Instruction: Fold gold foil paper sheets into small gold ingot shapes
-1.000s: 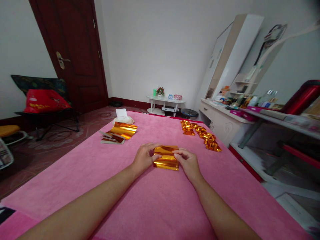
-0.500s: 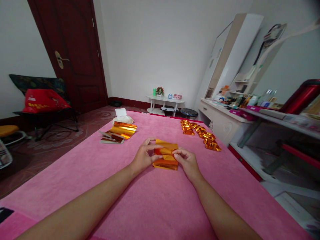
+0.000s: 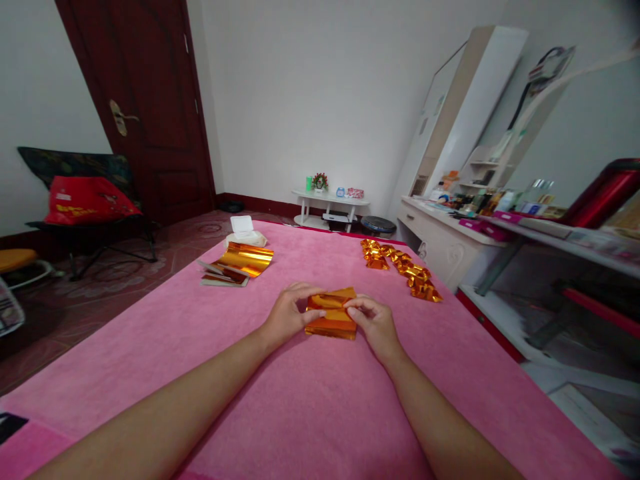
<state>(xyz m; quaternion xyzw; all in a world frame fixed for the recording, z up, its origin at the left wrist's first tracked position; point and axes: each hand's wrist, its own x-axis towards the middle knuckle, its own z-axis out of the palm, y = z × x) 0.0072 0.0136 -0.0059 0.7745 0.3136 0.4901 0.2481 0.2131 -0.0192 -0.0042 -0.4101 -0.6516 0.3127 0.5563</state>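
A folded sheet of shiny gold foil paper (image 3: 332,316) lies on the pink cloth (image 3: 320,400) in front of me. My left hand (image 3: 286,316) pinches its left edge with curled fingers. On the right edge, my right hand (image 3: 375,323) pinches with thumb and forefinger. Both hands rest low against the cloth, pressing the fold flat.
A stack of flat gold sheets (image 3: 246,259) lies at the far left of the cloth, beside a white wipes pack (image 3: 245,235). A row of several folded gold pieces (image 3: 403,268) runs along the far right. A cluttered dresser (image 3: 450,227) stands right; a chair (image 3: 85,200) is left.
The raised upper flap of the gold sheet has been folded down and pressed flat. My hands stayed at its two edges.
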